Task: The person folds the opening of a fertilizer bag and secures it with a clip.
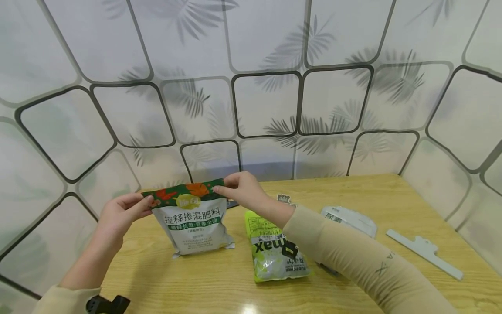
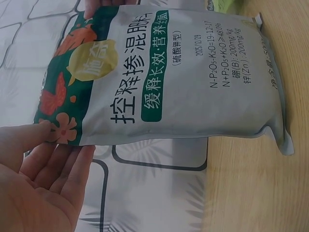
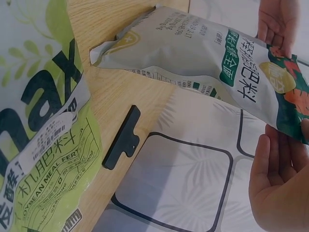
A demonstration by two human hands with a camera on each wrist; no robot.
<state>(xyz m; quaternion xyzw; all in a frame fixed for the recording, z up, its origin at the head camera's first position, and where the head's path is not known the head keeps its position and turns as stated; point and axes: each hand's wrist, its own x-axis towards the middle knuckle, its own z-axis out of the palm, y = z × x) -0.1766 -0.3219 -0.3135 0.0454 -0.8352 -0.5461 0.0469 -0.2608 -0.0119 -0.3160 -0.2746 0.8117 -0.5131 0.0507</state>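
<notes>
A white fertilizer bag [image 1: 196,233] with a green top band of red and orange leaves is held upright over the wooden table, printed front toward me. Its top left corner is pinched by my left hand [image 1: 117,216], thumb in front and fingers behind. On the opposite top corner, my right hand [image 1: 247,192] pinches the band between thumb and fingers. In the left wrist view the bag [image 2: 193,82] looks full toward its bottom and flat near the top. Whether its base touches the table I cannot tell.
Right of the held bag lies a lime-green bag [image 1: 274,261], partly behind my right forearm. Beyond the forearm is a white bag [image 1: 353,222], with a white sealing clip [image 1: 425,253] farther right. A black clip [image 3: 123,137] lies near the table's back edge, by the patterned wall.
</notes>
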